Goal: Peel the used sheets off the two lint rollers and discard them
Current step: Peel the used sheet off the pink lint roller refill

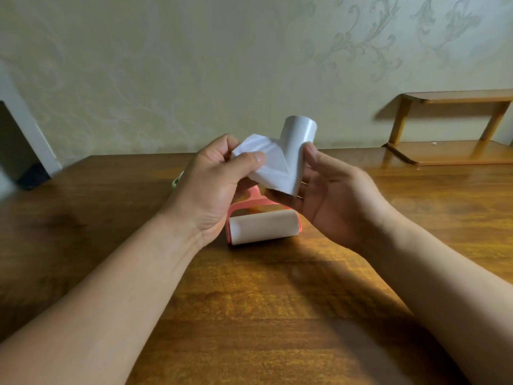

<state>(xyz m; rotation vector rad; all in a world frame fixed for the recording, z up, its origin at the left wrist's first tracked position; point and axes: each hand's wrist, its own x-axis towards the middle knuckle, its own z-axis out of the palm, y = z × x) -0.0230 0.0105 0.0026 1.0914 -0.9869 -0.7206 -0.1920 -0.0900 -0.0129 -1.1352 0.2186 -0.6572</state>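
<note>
Wooden tabletop (249, 301) by wall (194, 65) | left hand (213, 187) pinched sheet (266, 162), half off roll (298, 145) | right hand (333, 201) held roll in air | pink roller (263, 226) lay under hands | risk: crooked pull could rip sheet, or sticky side could stick to hand

White roll (299, 140); pink roller frame (249, 204)

Both arms are bare, the left forearm (111, 287) and the right forearm (433, 276) uncovered along all their visible length. The left hand (213, 187) has a short, neatly cut thumbnail (260, 157) and several fine creases across its wrist (205, 222). The right hand (333, 204) shows a broad palm with soft folds, and its fingers (283, 200) are rather slim.
</note>
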